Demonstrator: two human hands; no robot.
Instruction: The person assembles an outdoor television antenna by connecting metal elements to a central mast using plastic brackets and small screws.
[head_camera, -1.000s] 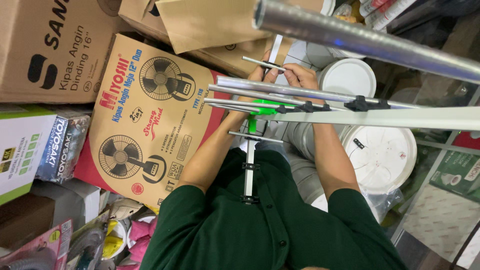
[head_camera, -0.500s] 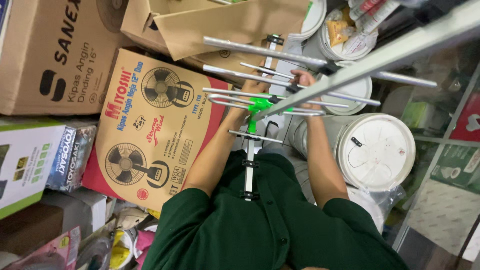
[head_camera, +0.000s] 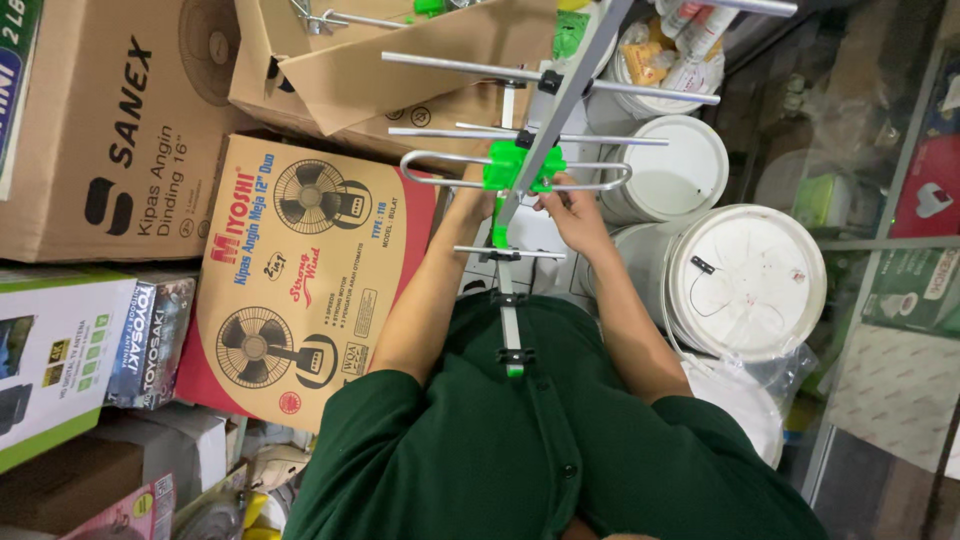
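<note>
Metal antenna (head_camera: 545, 120), green plastic bracket (head_camera: 520, 165): gripped by left hand (head_camera: 478, 200) and right hand (head_camera: 568, 205). Fan carton (head_camera: 300, 280) left; white buckets (head_camera: 745, 280) right.

I see little open room around my hands. My left hand (head_camera: 478, 205) and right hand (head_camera: 568, 205) both close on the antenna (head_camera: 522, 165), whose metal rods spread sideways across the space in front of me and bar any straight reach forward. To my left, the fan carton (head_camera: 300, 280) lies close against my left forearm, with a larger brown box (head_camera: 100, 120) beyond it and an open cardboard box (head_camera: 400, 70) ahead. To my right, the big white bucket (head_camera: 745, 285) sits just beside my right forearm, and a smaller white bucket (head_camera: 665, 170) blocks the way past it. The only clear passage is the narrow strip between my forearms.
</note>
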